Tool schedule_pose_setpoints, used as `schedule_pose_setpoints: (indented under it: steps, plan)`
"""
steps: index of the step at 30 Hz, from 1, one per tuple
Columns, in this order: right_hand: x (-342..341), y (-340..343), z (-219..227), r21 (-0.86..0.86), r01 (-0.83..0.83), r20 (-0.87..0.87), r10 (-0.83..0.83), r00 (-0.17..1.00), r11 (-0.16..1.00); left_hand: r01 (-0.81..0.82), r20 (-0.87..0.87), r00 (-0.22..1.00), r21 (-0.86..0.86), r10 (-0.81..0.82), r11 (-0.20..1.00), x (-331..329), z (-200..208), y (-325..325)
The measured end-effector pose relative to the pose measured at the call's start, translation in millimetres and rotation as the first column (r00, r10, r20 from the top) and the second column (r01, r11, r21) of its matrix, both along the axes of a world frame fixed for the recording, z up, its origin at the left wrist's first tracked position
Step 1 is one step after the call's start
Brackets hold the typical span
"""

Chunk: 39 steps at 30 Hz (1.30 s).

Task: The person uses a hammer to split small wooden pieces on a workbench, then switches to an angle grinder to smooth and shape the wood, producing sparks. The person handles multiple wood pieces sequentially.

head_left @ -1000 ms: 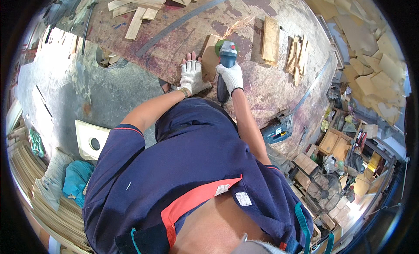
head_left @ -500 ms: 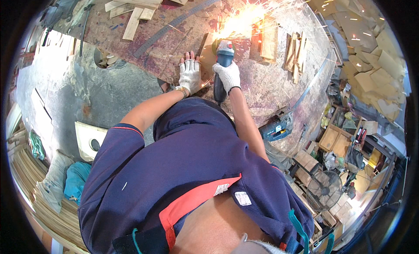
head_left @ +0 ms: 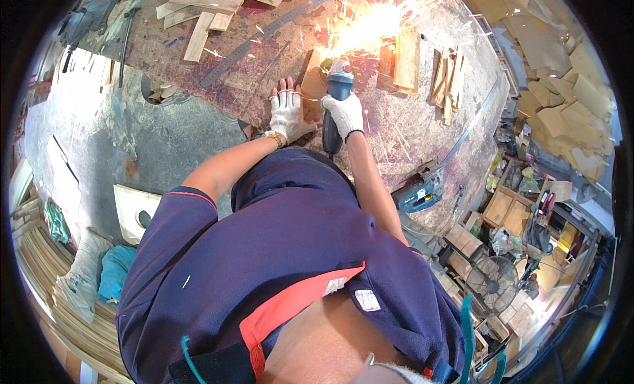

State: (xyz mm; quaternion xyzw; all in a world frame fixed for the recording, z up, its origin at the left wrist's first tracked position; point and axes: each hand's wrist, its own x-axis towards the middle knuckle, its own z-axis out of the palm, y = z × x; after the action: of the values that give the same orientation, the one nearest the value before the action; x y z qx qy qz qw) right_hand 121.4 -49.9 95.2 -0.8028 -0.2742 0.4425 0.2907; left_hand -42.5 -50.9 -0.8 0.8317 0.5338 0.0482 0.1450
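Observation:
My right hand point(head_left: 346, 116), in a white glove, is wrapped round the body of a blue and black angle grinder point(head_left: 339, 88). The grinder points away from me, and a bright burst of sparks point(head_left: 373, 27) sprays from its head to the far right. A flat wooden board point(head_left: 313, 73) lies beside and partly under the grinder's head. What the disc touches is hidden by the glare. My left hand point(head_left: 288, 114), in a white glove with bare fingertips, lies flat with fingers stretched out, at the board's left edge and on the stained worktop point(head_left: 231, 97).
A long metal ruler point(head_left: 247, 47) lies at the far left, past it several wood strips point(head_left: 198, 37). Right of the sparks are a wood block point(head_left: 406, 64) and thin offcuts point(head_left: 449, 83). A blue jigsaw-like power tool point(head_left: 419, 194) rests at the right; a black fan point(head_left: 492, 283) stands beyond.
The sparks have spread wider, with some now falling nearer to my right forearm. My left thumb has moved out to the right toward the grinder. The grinder stays in nearly the same place.

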Motion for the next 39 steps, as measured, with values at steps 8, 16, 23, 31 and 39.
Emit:
schedule_pose_setpoints:
  steps: [8,16,23,31,39]
  plan:
    - [-2.0,2.0,11.9,-0.019,-0.05,0.051,0.051,0.997,0.999,0.009,0.044,0.999,-0.053,-0.007,0.999,-2.4,5.7,1.1]
    - [-0.9,2.6,4.4,-0.008,-0.008,0.004,0.008,1.0,1.0,0.015,0.057,0.998,-0.031,-0.014,0.999,-2.8,6.5,0.8]
    - [-6.5,4.6,12.7,0.049,-0.06,0.085,0.056,0.995,0.997,0.022,0.024,0.999,-0.011,-0.022,1.0,-3.5,0.6,0.3]
    - [-0.8,7.4,-1.5,0.02,-0.021,0.06,0.02,0.998,1.0,0.012,0.047,0.999,-0.094,-0.007,0.996,-0.7,15.2,3.4]
    - [-6.6,16.9,14.9,0.038,-0.029,0.107,0.025,0.994,0.999,0.016,0.08,0.997,-0.114,-0.007,0.993,-3.6,16.1,2.6]
